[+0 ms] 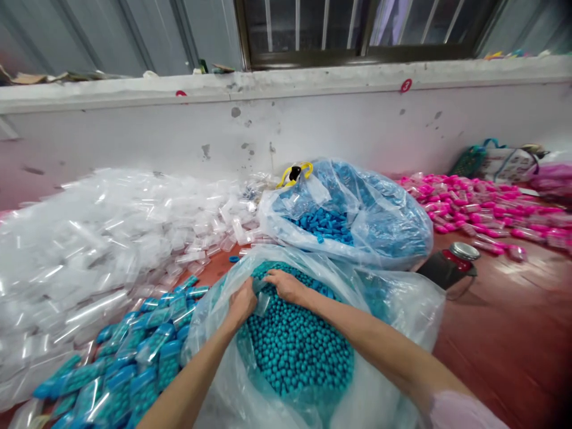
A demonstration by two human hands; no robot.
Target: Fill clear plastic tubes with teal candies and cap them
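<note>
A large clear plastic bag [201, 333] stands open in front of me, full of small teal balls [299, 345]. Both hands are over the back left part of the balls. My left hand [243, 300] is closed around a small clear plastic container [262, 302], whose lower part shows beside the fingers. Close by on the right, my right hand [285, 284] has its fingers bent together near the container's top; what they hold, if anything, is too small to make out.
Filled containers with blue caps [147, 345] lie at the left, before a big heap of clear containers [111, 226]. Behind are a bag of blue caps [330, 225] and pink-capped containers [482, 205]. A silver-lidded jar [462, 253] stands right on the red floor [504, 333].
</note>
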